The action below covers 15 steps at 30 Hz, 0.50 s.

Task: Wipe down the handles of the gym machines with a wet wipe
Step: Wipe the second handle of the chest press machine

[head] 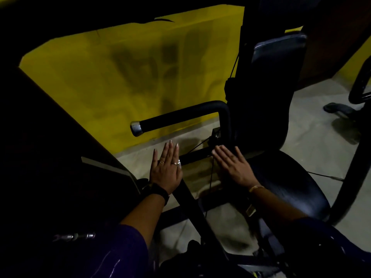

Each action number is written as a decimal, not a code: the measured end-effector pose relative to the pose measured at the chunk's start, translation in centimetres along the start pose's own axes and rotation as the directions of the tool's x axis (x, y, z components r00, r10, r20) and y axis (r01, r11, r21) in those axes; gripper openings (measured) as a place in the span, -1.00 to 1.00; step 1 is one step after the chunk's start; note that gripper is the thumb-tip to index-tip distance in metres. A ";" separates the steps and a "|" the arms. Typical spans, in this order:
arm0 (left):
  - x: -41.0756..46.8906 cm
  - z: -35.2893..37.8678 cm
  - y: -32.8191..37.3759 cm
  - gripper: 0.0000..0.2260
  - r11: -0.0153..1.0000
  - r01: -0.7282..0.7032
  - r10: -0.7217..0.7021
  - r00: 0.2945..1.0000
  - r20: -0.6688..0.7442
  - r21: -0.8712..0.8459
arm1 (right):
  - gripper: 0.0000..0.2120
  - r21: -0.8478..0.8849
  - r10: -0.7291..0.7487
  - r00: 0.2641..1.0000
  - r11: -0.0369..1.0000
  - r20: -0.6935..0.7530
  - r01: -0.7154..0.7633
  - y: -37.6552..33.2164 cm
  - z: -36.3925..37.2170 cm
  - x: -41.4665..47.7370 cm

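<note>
A black gym machine handle (180, 115) with a chrome end cap (136, 128) sticks out to the left from the machine's frame, level, in front of a yellow wall. My left hand (166, 171) is held flat below the handle, fingers straight, holding nothing; it wears rings and a dark wristband. My right hand (232, 167) is also flat with straight fingers, just left of the black padded seat (287, 181), with a gold bangle on the wrist. No wet wipe is visible in either hand.
The black back pad (275, 87) rises behind the seat. A black frame bar (192, 201) runs diagonally under my left wrist. Thin cables cross the grey floor (313, 141). A large dark machine part (50, 157) fills the left. Another machine's base (339, 108) stands far right.
</note>
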<state>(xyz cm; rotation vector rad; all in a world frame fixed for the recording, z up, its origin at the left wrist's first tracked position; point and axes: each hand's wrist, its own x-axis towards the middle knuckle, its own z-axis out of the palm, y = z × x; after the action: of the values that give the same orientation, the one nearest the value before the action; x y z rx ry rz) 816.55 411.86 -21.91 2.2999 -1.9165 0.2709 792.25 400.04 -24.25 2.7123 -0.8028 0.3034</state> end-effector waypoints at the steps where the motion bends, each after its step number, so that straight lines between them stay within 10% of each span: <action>1: 0.3 -0.1 0.2 -0.40 1.000 -0.012 0.012 1.000 0.002 0.001 | -0.30 -0.010 0.020 1.000 1.000 -0.010 -0.020 0.7 -0.2 0.2; 15: 4.1 0.5 0.6 -0.42 0.984 -0.179 0.178 0.983 0.056 0.021 | -0.35 -0.054 -0.026 0.972 0.998 -0.233 0.013 5.3 -3.3 2.4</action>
<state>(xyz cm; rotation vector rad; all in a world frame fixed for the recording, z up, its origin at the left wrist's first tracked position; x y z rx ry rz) 816.69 407.72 -21.48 2.1744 -2.1620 0.2568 790.90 395.68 -19.29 2.5718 -0.7058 0.5766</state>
